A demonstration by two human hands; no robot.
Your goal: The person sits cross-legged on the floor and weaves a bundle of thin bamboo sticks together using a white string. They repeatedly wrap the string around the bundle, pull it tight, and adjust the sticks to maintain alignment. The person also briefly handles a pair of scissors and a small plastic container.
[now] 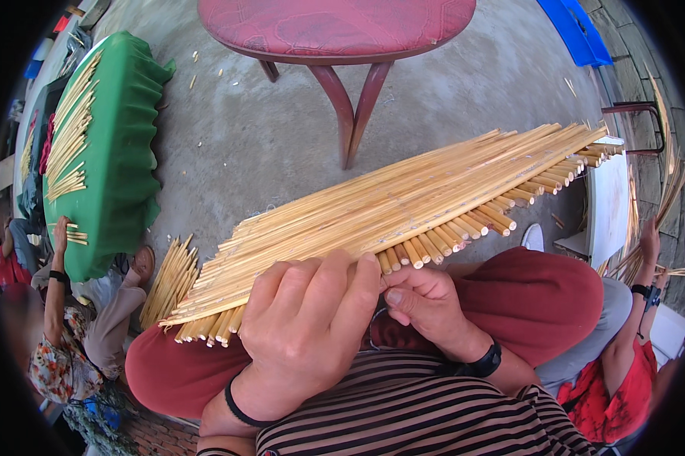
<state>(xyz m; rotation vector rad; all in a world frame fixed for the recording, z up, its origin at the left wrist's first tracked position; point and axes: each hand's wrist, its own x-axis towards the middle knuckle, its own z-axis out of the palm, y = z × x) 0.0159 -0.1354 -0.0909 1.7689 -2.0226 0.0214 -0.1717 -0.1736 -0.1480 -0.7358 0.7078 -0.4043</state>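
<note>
A mat of straw-coloured reed stalks (403,197), laid side by side, slants across my lap and rises to the right. Cut ends of a second layer of stalks (464,229) stick out along its near edge. My left hand (304,319) is closed over this near edge, fingers on top and the thumb side hidden. Just right of it, below the projecting ends, my right hand (427,305) pinches with thumb and forefinger. Whatever lies in that pinch is too small to make out; a thin dark line shows close by.
Ahead stands a stool with a dark red padded seat (335,30). A green-covered table (126,152) at left bears loose stalks (75,137); more stalks (174,281) lie below. People sit on both sides, their hands (60,234) on stalks. A blue plastic object (578,34) is far right.
</note>
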